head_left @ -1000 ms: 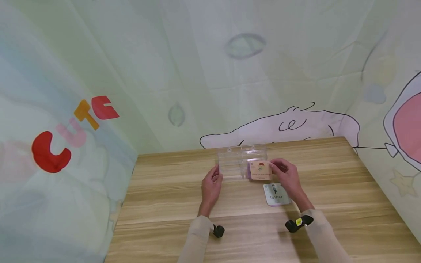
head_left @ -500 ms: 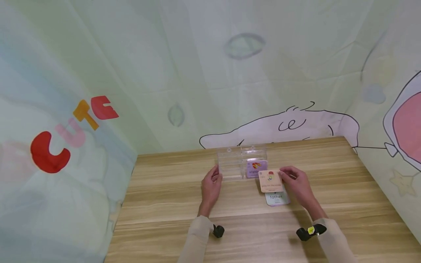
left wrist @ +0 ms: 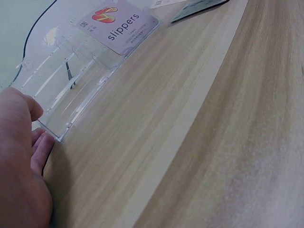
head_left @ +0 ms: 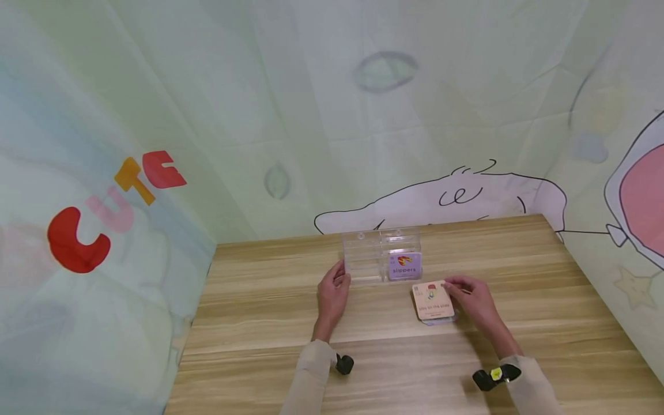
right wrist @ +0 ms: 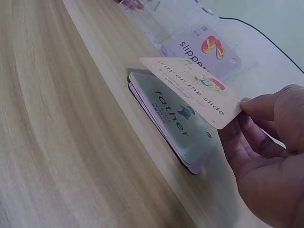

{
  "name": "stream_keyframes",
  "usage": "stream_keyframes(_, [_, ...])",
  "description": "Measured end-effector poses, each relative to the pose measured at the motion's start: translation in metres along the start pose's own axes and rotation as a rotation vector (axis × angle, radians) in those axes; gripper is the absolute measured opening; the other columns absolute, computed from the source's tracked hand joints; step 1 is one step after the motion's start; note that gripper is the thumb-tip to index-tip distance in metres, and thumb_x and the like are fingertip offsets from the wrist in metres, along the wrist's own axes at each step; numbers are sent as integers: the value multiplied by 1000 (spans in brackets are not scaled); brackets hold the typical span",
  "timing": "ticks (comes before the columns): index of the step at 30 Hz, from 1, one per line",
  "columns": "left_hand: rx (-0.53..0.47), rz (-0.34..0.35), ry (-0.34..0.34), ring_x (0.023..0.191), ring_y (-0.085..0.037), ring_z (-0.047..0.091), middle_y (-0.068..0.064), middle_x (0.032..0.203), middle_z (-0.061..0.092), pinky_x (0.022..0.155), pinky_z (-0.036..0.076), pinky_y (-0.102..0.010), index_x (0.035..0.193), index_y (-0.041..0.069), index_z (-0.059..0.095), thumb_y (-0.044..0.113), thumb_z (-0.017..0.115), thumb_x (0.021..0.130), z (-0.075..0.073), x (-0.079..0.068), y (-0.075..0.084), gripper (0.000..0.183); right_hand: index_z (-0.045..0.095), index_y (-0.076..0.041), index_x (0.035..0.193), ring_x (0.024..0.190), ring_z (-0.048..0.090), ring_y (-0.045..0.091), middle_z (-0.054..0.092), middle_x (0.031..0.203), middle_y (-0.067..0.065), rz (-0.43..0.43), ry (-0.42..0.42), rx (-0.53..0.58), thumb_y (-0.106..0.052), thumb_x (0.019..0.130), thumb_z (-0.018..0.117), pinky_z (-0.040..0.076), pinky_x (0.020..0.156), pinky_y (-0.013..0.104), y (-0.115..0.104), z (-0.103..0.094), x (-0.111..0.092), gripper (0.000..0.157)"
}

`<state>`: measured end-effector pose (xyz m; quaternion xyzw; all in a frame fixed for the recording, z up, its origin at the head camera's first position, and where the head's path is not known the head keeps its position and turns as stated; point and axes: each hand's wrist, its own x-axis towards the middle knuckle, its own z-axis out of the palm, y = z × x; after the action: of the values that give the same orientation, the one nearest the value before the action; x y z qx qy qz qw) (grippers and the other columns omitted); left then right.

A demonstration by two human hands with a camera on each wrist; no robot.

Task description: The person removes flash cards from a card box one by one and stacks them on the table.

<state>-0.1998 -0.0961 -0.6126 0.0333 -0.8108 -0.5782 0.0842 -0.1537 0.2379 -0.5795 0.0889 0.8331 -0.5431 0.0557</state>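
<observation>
My right hand [head_left: 474, 301] pinches a peach flash card [right wrist: 192, 88] reading "play on the slide" by its right edge. That card is tilted above a small stack of cards with a green "father" card [right wrist: 173, 116] on top. At the back of the table a clear plastic card rack [head_left: 363, 262] stands with two columns of slots. Its lower right slot holds a purple "slippers" card [head_left: 404, 266]. With thumb and fingers my left hand [head_left: 334, 297] grips the rack's left lower edge [left wrist: 57, 135].
The wood-grain table [head_left: 259, 323] ends behind the rack at a printed cloth backdrop [head_left: 290, 115]. Black wrist cameras are strapped at both sleeves, the left camera [head_left: 344, 364] and the right camera [head_left: 487, 378].
My right hand has drawn the peach card away from the rack, right and toward me, over the "father" stack, uncovering the "slippers" card. My left hand has stayed on the rack.
</observation>
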Motion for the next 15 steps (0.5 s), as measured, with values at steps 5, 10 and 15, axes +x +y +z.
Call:
stream_keyframes(5, [-6,-4,1,115,-25,69,-14,129,68,98,58,-35,145,3,59,11,62,101,0,0,-1,45,67,2,129,106,61,28,67,120,19,43,-3,-20,-22,106,62,55,78,24,4,1,-1,34])
stream_keyframes(10, [-3,-1,4,115,-26,69,-14,129,68,98,58,-35,145,3,59,10,62,101,0,-1,-1,44,68,3,128,99,61,27,68,114,17,46,0,-36,-20,105,63,56,73,24,6,1,-2,33])
stream_keyframes(15, [-4,-2,7,114,-25,69,-14,128,69,97,58,-35,145,3,59,11,63,101,0,-1,0,45,67,6,126,95,63,24,69,112,19,24,4,-35,-17,105,64,58,71,22,6,1,-3,32])
